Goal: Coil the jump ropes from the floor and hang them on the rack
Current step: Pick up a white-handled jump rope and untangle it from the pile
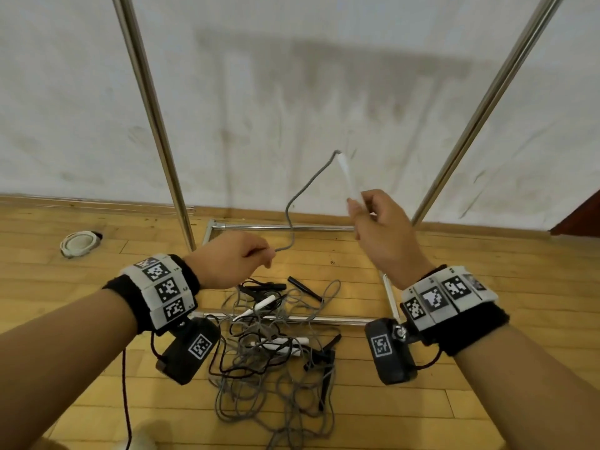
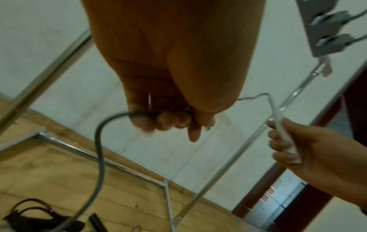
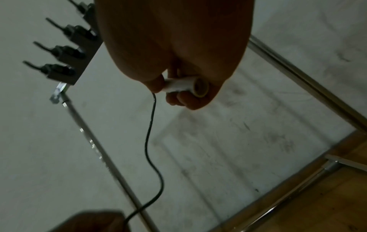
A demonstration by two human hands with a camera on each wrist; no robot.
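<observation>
My right hand (image 1: 373,219) grips a white jump-rope handle (image 1: 347,173) that points up and to the left; the right wrist view shows its hollow end (image 3: 184,85) between my curled fingers. A grey rope (image 1: 293,203) runs from the handle's tip down to my left hand (image 1: 246,258), whose fingers are curled round it (image 2: 139,113). From there the rope (image 2: 99,157) drops toward a tangled heap of grey and black ropes (image 1: 276,345) with white and black handles on the wooden floor. Both hands are raised in front of the metal rack (image 1: 152,105).
The rack's two slanting steel posts (image 1: 487,102) and its floor frame (image 1: 292,227) stand against a scuffed white wall. A hook bar with several pegs (image 3: 67,51) sits at the rack's top. A white coiled object (image 1: 79,243) lies on the floor at left.
</observation>
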